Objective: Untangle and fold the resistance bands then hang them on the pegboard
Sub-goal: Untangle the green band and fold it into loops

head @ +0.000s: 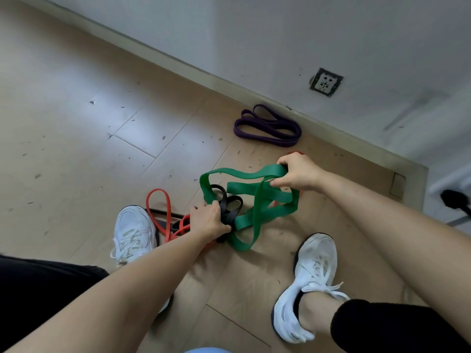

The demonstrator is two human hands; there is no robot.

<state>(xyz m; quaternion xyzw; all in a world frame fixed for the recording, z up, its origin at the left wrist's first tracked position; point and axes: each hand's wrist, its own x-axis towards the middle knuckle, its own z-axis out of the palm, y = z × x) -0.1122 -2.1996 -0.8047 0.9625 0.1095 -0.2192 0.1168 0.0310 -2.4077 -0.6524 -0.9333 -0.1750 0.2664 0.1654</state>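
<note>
A wide green resistance band (254,202) hangs in tangled loops above the wooden floor. My right hand (297,171) pinches its upper end. My left hand (210,221) grips a black band (230,208) that is wound through the green one. A thin red band (163,212) lies looped on the floor to the left of that hand, partly under it. A purple band (267,126) lies folded on the floor by the wall. No pegboard is in view.
My two white shoes (133,233) (309,284) stand on the floor on either side of the tangle. A baseboard (178,67) and white wall with a socket (326,82) run behind. A dark object (456,201) sits at the right edge.
</note>
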